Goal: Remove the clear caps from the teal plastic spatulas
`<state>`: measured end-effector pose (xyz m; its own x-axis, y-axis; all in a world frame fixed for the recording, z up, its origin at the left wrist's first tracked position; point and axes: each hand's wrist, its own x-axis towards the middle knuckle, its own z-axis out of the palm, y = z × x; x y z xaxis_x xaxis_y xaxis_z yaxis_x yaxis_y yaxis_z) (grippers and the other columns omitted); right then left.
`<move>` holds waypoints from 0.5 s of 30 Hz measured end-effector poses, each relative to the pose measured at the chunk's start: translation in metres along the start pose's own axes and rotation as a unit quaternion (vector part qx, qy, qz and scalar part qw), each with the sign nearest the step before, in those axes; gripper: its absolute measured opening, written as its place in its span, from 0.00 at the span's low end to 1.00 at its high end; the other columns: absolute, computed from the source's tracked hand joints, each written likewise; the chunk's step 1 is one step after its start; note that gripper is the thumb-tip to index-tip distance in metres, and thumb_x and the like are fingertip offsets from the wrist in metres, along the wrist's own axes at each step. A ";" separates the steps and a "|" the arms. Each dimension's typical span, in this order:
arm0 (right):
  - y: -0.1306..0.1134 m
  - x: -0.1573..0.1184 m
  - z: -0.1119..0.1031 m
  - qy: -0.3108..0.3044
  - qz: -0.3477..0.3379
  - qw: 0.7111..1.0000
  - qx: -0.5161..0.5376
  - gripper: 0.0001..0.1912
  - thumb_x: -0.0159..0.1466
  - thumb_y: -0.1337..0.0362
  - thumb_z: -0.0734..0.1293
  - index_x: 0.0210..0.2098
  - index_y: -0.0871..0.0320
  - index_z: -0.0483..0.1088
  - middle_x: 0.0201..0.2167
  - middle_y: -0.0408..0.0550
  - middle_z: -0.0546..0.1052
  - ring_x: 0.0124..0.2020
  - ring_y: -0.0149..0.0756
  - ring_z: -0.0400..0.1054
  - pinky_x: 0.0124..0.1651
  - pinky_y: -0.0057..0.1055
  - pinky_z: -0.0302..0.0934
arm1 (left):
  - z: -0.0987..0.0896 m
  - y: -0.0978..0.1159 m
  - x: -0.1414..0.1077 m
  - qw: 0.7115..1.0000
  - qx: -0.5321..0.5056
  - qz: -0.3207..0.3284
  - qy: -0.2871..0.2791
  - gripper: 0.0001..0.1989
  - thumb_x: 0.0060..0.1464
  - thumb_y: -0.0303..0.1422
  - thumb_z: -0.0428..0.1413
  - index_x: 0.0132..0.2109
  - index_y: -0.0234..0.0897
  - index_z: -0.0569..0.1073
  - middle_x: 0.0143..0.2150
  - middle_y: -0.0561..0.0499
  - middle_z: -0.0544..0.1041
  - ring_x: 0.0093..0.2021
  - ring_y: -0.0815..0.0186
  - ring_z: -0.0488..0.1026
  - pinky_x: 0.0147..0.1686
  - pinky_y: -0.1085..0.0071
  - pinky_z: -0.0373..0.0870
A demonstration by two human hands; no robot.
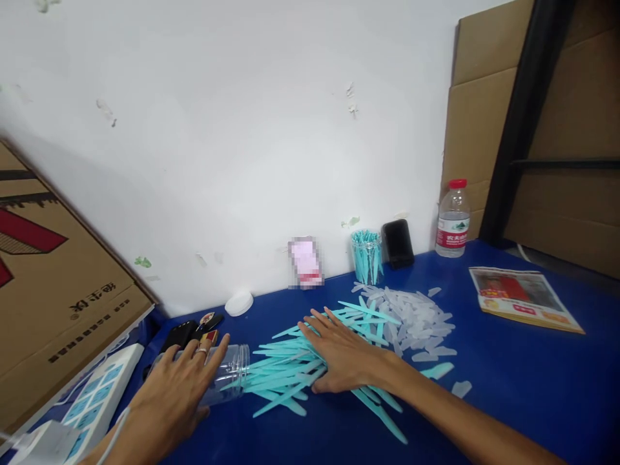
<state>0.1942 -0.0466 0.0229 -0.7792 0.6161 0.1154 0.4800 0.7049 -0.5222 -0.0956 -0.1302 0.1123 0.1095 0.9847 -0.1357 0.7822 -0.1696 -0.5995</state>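
A clear plastic jar (230, 374) lies on its side on the blue table, its mouth facing right. My left hand (177, 387) rests over the jar, its fingers apart, and hides much of it. Many turquoise plastic sticks (281, 365) are heaped to the right of the jar, and the tips of some reach into its mouth. On top of this heap lies my right hand (341, 352), fingers spread. Pale translucent pieces (414, 316) form a pile just behind and to the right of the sticks.
Along the wall stand an upright jar of turquoise sticks (367, 258), a black device (398, 243) and a water bottle (453, 223). A white lid (239, 303) lies at the back. A power strip (104, 394) and cardboard box (62, 290) are left; a booklet (526, 300) lies right.
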 end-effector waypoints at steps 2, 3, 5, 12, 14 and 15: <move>-0.009 -0.003 0.000 -0.006 -0.008 1.000 0.018 0.58 0.53 0.44 0.70 0.70 0.57 0.37 0.71 0.55 0.37 0.70 0.52 0.25 0.69 0.48 0.24 | 0.008 -0.005 -0.004 1.000 0.000 -0.008 0.023 0.45 0.42 0.29 0.60 0.68 0.36 0.55 0.63 0.32 0.65 0.62 0.39 0.61 0.57 0.44 0.55; -0.014 -0.004 0.001 -0.005 -0.015 0.999 0.028 0.56 0.54 0.42 0.69 0.70 0.55 0.37 0.71 0.54 0.35 0.70 0.53 0.24 0.69 0.49 0.25 | 0.012 -0.007 -0.006 0.999 0.002 -0.013 0.031 0.45 0.42 0.29 0.60 0.68 0.36 0.55 0.63 0.32 0.66 0.62 0.39 0.61 0.57 0.44 0.55; -0.027 -0.007 0.006 0.001 -0.038 0.998 0.046 0.51 0.58 0.41 0.66 0.70 0.51 0.38 0.71 0.51 0.35 0.70 0.52 0.25 0.69 0.50 0.24 | 0.019 -0.013 -0.010 0.999 0.010 -0.027 0.038 0.45 0.41 0.28 0.60 0.68 0.37 0.56 0.63 0.33 0.66 0.62 0.39 0.61 0.58 0.45 0.53; -0.039 -0.009 0.040 0.049 -0.129 0.989 0.046 0.29 0.68 0.53 0.60 0.67 0.46 0.53 0.70 0.47 0.48 0.71 0.49 0.34 0.69 0.50 0.23 | 0.025 -0.063 -0.031 0.993 -0.041 -0.098 0.055 0.38 0.44 0.36 0.59 0.63 0.37 0.64 0.60 0.35 0.69 0.61 0.40 0.62 0.57 0.47 0.58; -0.035 -0.006 0.044 0.070 -0.131 0.988 0.027 0.28 0.69 0.55 0.60 0.66 0.50 0.55 0.69 0.50 0.50 0.70 0.50 0.35 0.69 0.51 0.24 | 0.018 -0.068 -0.028 0.975 -0.157 -0.129 0.089 0.37 0.46 0.45 0.58 0.62 0.38 0.63 0.59 0.36 0.68 0.57 0.43 0.67 0.53 0.51 0.65; -0.035 -0.004 0.045 0.078 -0.132 0.988 0.018 0.27 0.69 0.56 0.60 0.66 0.51 0.55 0.69 0.51 0.52 0.70 0.50 0.36 0.69 0.52 0.24 | 0.015 -0.065 -0.022 0.956 -0.225 -0.149 0.114 0.38 0.46 0.49 0.58 0.61 0.38 0.63 0.58 0.36 0.68 0.54 0.44 0.69 0.51 0.52 0.67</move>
<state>0.1630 -0.0895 0.0029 -0.8020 0.4609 0.3799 0.2509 0.8372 -0.4859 -0.1578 -0.1411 0.1424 -0.0691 0.9784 0.1949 0.9787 0.1043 -0.1766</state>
